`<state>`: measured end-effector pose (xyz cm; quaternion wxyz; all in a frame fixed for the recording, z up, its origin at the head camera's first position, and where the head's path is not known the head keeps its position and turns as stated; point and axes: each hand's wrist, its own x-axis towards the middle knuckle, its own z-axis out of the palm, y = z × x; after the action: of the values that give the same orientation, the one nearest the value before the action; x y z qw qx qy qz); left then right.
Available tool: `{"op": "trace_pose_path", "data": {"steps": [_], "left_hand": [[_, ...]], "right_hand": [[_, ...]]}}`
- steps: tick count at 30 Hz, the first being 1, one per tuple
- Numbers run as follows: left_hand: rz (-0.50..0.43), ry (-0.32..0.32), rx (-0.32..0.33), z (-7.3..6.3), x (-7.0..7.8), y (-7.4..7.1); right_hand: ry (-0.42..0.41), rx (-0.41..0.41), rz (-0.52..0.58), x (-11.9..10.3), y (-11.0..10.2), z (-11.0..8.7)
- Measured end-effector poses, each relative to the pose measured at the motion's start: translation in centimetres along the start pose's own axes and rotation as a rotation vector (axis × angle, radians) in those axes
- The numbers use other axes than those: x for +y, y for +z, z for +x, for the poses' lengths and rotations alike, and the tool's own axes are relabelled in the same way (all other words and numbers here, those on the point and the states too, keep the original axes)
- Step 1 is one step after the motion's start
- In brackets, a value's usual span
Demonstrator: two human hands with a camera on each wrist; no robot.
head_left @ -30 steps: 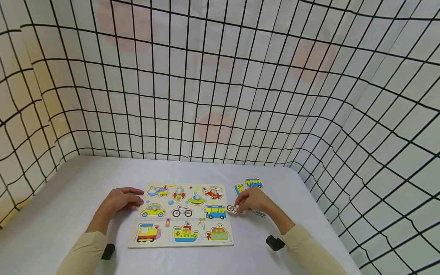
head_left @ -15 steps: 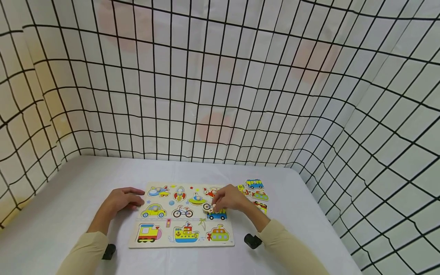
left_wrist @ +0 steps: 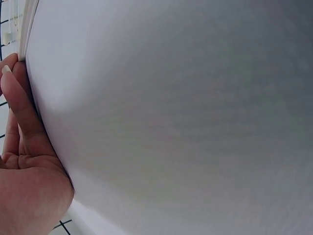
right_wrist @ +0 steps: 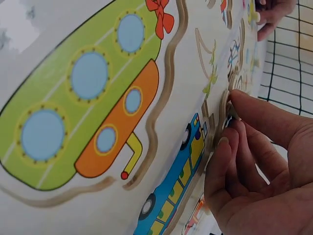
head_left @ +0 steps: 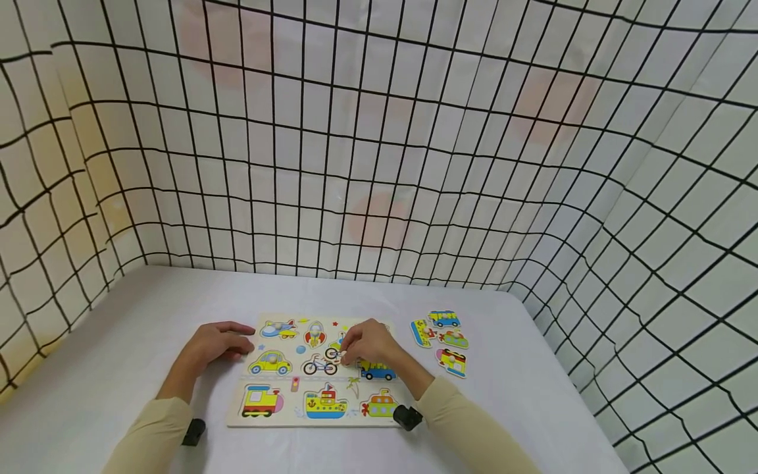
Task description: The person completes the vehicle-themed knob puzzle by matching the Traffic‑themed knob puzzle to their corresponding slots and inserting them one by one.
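Bicycle puzzle piece [head_left: 333,353] is pinched between thumb and fingers of the right hand [head_left: 372,342], over the vehicle puzzle board [head_left: 293,409], just off the printed bicycle [head_left: 320,366] at its 2 o'clock. Can't tell if it's touching the wood tbh. Left hand [head_left: 214,343] is well apart from the right, fingers loosely stretched out at the board's edge around 9-10 o'clock. On the tabletop [head_left: 503,329], between 2 and 3 o'clock of the board, there's a loose bunch: bus [head_left: 444,318] at 12, submarine [head_left: 454,339] at 3, train [head_left: 453,363] near 5, ship [head_left: 422,334] at 9.
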<state>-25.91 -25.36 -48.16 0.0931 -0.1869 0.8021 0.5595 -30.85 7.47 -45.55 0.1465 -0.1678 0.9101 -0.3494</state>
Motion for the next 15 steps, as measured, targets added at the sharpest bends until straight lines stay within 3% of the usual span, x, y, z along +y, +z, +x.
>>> {"op": "trace_pose_path", "data": {"steps": [9, 15], "left_hand": [[0.0, 0.009, -0.005, 0.25, 0.0, -0.15], [0.004, 0.013, -0.004, -0.28, 0.14, 0.03]], "right_hand": [[0.016, -0.008, 0.028, 0.06, -0.05, 0.4], [0.024, -0.033, 0.018, -0.19, -0.35, 0.43]]}}
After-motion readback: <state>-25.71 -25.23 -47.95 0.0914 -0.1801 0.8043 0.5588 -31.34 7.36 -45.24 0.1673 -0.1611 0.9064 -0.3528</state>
